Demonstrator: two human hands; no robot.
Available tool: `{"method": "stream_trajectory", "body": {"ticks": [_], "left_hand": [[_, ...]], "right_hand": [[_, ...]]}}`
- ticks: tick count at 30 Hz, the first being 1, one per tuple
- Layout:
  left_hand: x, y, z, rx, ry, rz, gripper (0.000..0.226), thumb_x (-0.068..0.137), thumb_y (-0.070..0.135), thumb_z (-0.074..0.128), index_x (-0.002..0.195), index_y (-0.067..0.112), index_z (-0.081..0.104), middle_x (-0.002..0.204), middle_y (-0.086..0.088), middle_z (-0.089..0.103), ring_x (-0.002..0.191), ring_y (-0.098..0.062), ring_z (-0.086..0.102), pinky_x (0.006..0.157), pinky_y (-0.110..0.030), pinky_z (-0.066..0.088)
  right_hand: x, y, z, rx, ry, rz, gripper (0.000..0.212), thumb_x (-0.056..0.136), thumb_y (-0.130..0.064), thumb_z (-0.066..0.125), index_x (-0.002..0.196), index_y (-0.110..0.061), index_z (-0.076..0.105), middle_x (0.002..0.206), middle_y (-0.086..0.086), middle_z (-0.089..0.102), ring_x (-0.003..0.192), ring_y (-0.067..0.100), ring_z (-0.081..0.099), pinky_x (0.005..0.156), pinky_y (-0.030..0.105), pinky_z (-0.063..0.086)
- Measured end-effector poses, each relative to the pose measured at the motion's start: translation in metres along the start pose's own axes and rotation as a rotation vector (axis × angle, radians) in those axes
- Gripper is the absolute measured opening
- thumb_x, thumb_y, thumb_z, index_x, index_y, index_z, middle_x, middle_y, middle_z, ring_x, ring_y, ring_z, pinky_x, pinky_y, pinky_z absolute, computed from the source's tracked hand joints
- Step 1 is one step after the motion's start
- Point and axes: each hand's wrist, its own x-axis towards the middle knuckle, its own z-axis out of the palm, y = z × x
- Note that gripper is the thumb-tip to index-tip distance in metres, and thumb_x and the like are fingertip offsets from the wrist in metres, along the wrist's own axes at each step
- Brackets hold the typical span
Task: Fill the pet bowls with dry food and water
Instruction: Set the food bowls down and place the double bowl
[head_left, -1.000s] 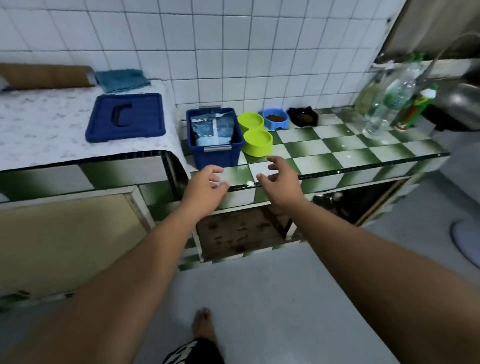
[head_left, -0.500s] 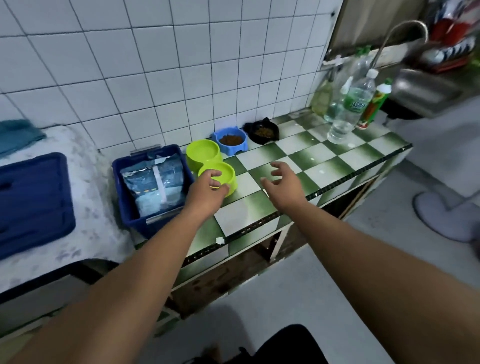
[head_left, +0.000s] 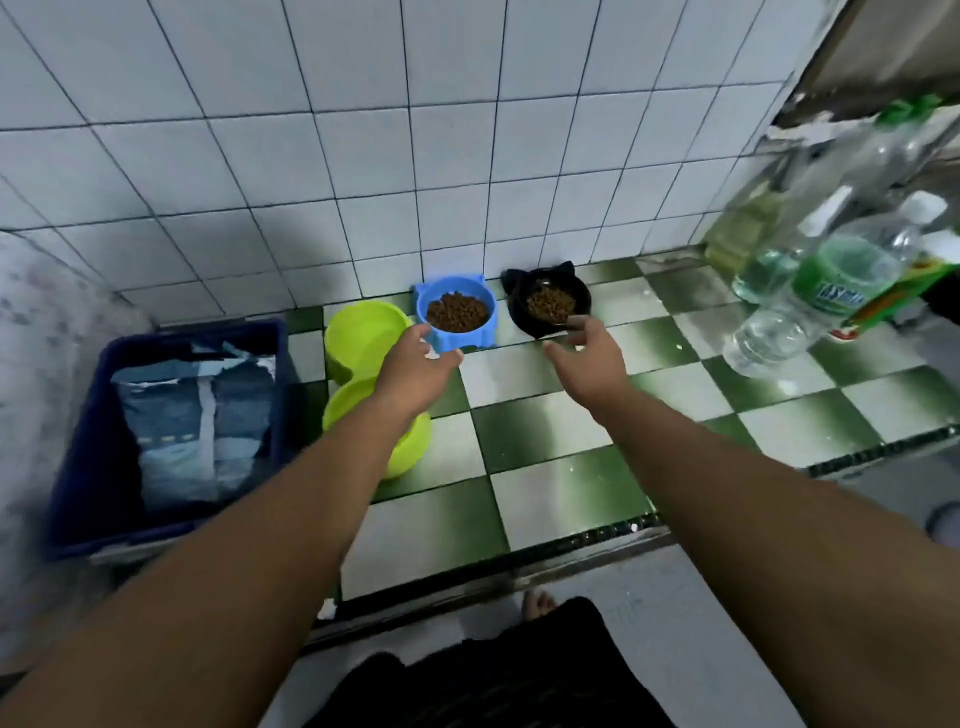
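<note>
Sensibly, with the blue bowl and black bowl of kibble at mid-frame, the left hand and right hand, both loose-fingered and empty, needed to take each rim squarely and keep it level.

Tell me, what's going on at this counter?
A person stands at a checked counter, both hands open and stretched toward two pet bowls by the wall. The left hand is at the blue bowl, the right hand at the black bowl; both bowls already hold dry food. Two green bowls sit beside them, looking empty. A water bottle stands on the right.
</note>
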Motion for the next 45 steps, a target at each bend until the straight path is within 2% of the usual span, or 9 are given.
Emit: {"method": "stream_trajectory", "body": {"ticks": [3,10,15,19,23,29,34,42,45], "left_hand": [[0.027,0.008,0.028,0.022,0.052,-0.097,0.064,0.095,0.032,0.069,0.151,0.016,0.042,0.144,-0.008,0.053,0.124,-0.025,0.055,0.101,-0.035,0.046],[0.075,0.010,0.068,0.018,0.176,-0.171,0.031,0.089,0.011,0.069,0.120,0.011,0.066,0.108,-0.010,0.071,0.100,-0.027,0.066,0.059,-0.019,0.042],[0.094,0.013,0.080,-0.137,0.313,-0.295,0.055,0.084,0.014,0.074,0.133,0.011,0.049,0.123,-0.007,0.061,0.111,-0.024,0.060,0.082,-0.029,0.047],[0.105,0.013,0.087,-0.116,0.315,-0.300,0.041,0.088,0.010,0.069,0.128,0.011,0.058,0.114,-0.007,0.066,0.100,-0.022,0.062,0.068,-0.022,0.044],[0.114,0.014,0.090,-0.177,0.371,-0.327,0.040,0.091,0.009,0.070,0.129,0.006,0.057,0.112,-0.007,0.065,0.102,-0.023,0.064,0.064,-0.016,0.042],[0.123,0.022,0.088,-0.223,0.435,-0.371,0.047,0.100,0.013,0.063,0.139,0.016,0.037,0.119,-0.009,0.050,0.103,-0.025,0.055,0.080,-0.035,0.052],[0.124,0.025,0.091,-0.349,0.335,-0.355,0.061,0.098,-0.004,0.052,0.148,0.028,0.040,0.119,-0.003,0.052,0.102,-0.027,0.059,0.066,-0.039,0.059],[0.092,0.018,0.094,-0.380,0.299,-0.320,0.052,0.100,0.003,0.051,0.143,0.032,0.052,0.124,-0.002,0.057,0.115,-0.030,0.060,0.077,-0.044,0.061],[0.078,0.010,0.094,-0.369,0.307,-0.302,0.048,0.099,0.002,0.050,0.132,0.037,0.057,0.118,0.002,0.060,0.115,-0.027,0.061,0.096,-0.052,0.057]], "right_hand": [[0.056,0.009,-0.015,-0.052,-0.089,0.014,0.053,0.088,-0.031,0.071,0.134,-0.013,0.051,0.112,0.003,0.060,0.099,0.019,0.060,0.093,0.033,0.051],[0.140,0.033,-0.021,-0.045,-0.100,0.116,0.052,0.088,-0.025,0.072,0.131,-0.006,0.052,0.120,0.012,0.063,0.108,0.029,0.063,0.085,0.027,0.045],[0.181,0.040,-0.015,-0.080,-0.144,0.254,0.068,0.087,-0.032,0.072,0.141,-0.001,0.047,0.138,0.019,0.053,0.121,0.039,0.056,0.100,0.043,0.050],[0.191,0.044,-0.003,-0.118,-0.220,0.283,0.069,0.071,-0.041,0.074,0.129,-0.008,0.057,0.130,0.015,0.054,0.107,0.035,0.060,0.094,0.046,0.056],[0.190,0.043,-0.001,-0.119,-0.206,0.261,0.054,0.084,-0.024,0.069,0.135,-0.021,0.051,0.128,0.013,0.045,0.110,0.035,0.056,0.097,0.047,0.054],[0.195,0.042,-0.001,0.101,-0.219,0.284,0.041,0.090,-0.004,0.054,0.123,-0.024,0.041,0.114,0.009,0.052,0.084,0.023,0.061,0.048,0.029,0.055],[0.191,0.046,-0.010,0.209,-0.249,0.325,0.069,0.082,-0.005,0.054,0.141,-0.037,0.038,0.120,0.008,0.054,0.101,0.034,0.064,0.077,0.053,0.061],[0.170,0.059,-0.036,0.294,-0.238,0.367,0.068,0.089,-0.001,0.053,0.149,-0.032,0.041,0.129,0.005,0.053,0.107,0.030,0.062,0.087,0.051,0.059],[0.157,0.057,-0.044,0.332,-0.228,0.373,0.064,0.092,0.002,0.052,0.147,-0.029,0.044,0.121,0.006,0.052,0.099,0.028,0.061,0.084,0.051,0.059]]}}
